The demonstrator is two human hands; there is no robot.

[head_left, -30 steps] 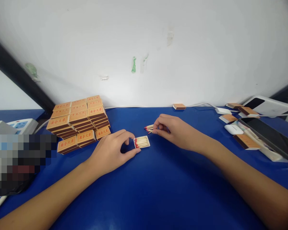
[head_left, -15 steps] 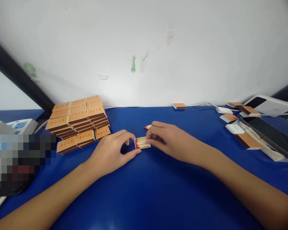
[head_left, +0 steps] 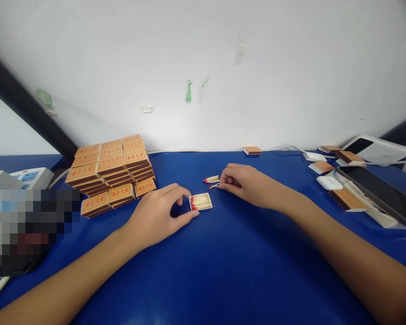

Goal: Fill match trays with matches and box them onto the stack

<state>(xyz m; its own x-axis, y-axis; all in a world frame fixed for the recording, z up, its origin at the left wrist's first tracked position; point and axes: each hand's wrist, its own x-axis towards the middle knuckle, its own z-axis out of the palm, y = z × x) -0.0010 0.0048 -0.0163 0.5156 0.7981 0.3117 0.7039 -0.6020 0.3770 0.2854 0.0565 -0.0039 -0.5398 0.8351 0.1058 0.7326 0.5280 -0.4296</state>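
Note:
A small white matchbox tray (head_left: pixel 208 207) full of red-headed matches lies on the blue table. My left hand (head_left: pixel 157 210) grips its left end between thumb and index finger. Just beyond the tray's right side, my right hand (head_left: pixel 238 179) pinches the end of a single match (head_left: pixel 214 185), its head pointing left. Close behind that match rests a little pile of loose matches (head_left: pixel 211 178) on the table.
Stacked matchboxes (head_left: pixel 110 164) stand at left, near a power strip (head_left: pixel 30 178). One matchbox (head_left: pixel 252 150) lies by the wall. On the right are a phone (head_left: pixel 379 194), an earbud case (head_left: pixel 329 182), a white device (head_left: pixel 385 151), several matchboxes and a cable.
My right hand has moved from over the tray up and to the right, with a match now visible in its fingers. The left hand and the tray stay put.

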